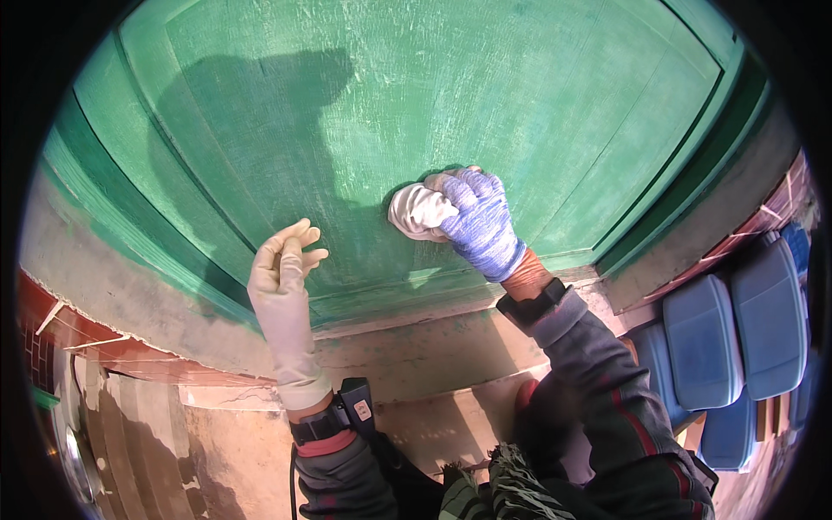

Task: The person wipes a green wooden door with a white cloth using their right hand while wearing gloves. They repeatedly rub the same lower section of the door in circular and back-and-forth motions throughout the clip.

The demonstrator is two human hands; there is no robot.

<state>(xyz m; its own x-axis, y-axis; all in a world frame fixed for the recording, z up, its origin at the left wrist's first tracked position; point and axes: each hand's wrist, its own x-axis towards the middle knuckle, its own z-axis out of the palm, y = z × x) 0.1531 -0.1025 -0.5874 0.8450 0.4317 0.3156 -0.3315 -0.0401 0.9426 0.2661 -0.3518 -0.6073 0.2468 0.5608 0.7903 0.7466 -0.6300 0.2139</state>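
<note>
My right hand (481,218), in a blue-and-white knit glove, grips a bunched white cloth (419,211) against the lower part of a green painted door (403,97). To its left, my left hand (286,260) wears a cream rubber glove. Its fingers are bent and apart, and no object shows in them. It is raised in front of the door's lower left part; whether it touches the door, I cannot tell. The green paint looks streaked and uneven, and a dark shadow falls across its left half.
Below the door is a worn concrete step (442,357). Blue plastic-looking containers or seats (702,341) are stacked at the right. Red wall tiles (117,344) run along the lower left, with a round metal object (78,461) below them.
</note>
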